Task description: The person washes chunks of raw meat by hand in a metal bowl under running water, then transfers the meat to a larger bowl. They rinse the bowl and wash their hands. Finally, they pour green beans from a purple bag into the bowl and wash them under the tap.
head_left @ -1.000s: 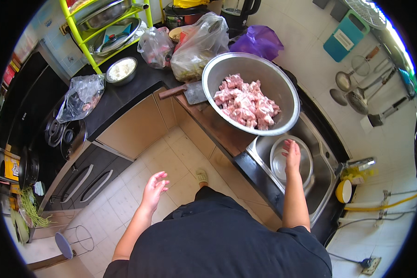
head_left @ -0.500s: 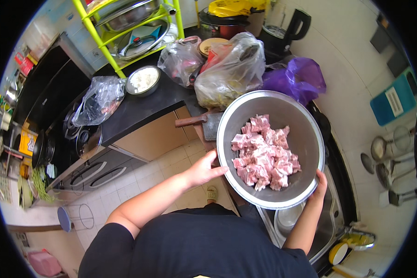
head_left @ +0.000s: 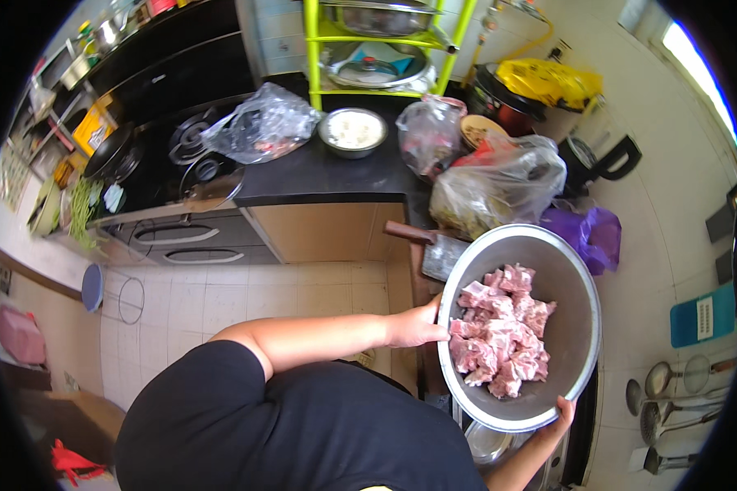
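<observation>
Between my two hands is a large round grey metal basin (head_left: 567, 360), its rim pale. Chunks of raw bony meat, like chopped ribs (head_left: 504, 331), lie heaped in its bottom. My left hand (head_left: 418, 326) grips the rim on the left, thumb at the edge and the other fingers partly hidden by the wall. At the lower right my right hand (head_left: 559, 421) holds the rim, its fingers mostly under the basin. Just beyond the basin's left side lies a cleaver (head_left: 442, 255) with a wooden handle, its blade partly covered by the basin.
Beyond the basin stand a clear bag of greens (head_left: 499, 184), a purple bag (head_left: 585, 237) and a black kettle (head_left: 590, 164). A bowl of white food (head_left: 352, 132) and a clear plastic bag (head_left: 266, 127) rest on the black counter. Utensils (head_left: 671, 401) hang at the right wall.
The view has swung left, so the counter and stove sit more squarely in front. Both hands still hold the basin, which now appears lower and further right.
</observation>
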The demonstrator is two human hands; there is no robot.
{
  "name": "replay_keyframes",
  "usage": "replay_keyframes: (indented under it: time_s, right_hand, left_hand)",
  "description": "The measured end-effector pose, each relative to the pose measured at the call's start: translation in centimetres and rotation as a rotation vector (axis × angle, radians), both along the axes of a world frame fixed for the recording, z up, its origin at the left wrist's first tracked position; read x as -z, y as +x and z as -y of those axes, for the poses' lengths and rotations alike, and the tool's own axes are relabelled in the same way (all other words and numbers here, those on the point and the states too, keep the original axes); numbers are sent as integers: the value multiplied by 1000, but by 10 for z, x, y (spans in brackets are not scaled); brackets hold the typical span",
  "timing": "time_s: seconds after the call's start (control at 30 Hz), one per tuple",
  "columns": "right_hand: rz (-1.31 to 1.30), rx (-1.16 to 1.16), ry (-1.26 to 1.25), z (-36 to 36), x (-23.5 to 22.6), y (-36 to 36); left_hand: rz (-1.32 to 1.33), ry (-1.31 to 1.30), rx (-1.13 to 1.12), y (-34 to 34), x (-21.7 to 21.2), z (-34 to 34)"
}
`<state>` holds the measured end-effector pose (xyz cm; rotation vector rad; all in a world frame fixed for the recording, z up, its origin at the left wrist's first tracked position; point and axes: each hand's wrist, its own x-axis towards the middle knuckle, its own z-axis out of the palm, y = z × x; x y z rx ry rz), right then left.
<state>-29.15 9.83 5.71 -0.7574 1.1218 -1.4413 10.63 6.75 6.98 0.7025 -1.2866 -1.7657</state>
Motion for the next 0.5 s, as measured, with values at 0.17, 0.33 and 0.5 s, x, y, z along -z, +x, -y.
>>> replay_keyframes:
  time_s: [0.17,0.33,0.5]
  right_hand:
    - [-1,-19,-25,-25,-49,36]
    - [-107,-99,-98,-60,-132,126]
    - [-36,-384,-74,-51,-142,213]
  left_hand:
    - [-144,-43,-17,38,-34,-34]
    - [-198,-99,-91,114,-86,-107]
    - [-126,-112,-381,206,-112,-199]
